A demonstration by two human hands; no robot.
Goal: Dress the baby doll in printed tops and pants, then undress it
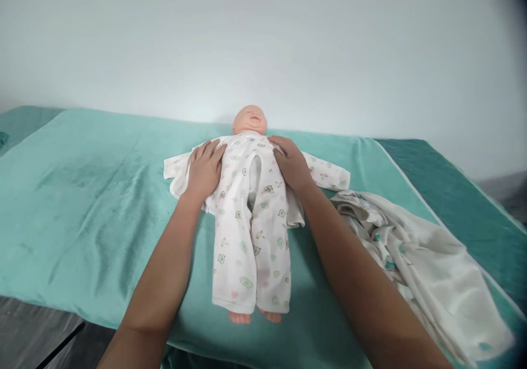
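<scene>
A baby doll lies on its back on a teal blanket, head toward the wall, bare feet toward me. It wears a white patterned sleepsuit with the front open at the chest. My left hand lies flat on the suit's left side near the shoulder, fingers stretched out. My right hand rests flat on the suit's right side by the other shoulder, fingers together and extended. Neither hand grips anything.
A crumpled white cloth with teal marks lies on the blanket to the right of the doll. A pale wall stands behind the table. The blanket's front edge hangs over a dark floor at the lower left.
</scene>
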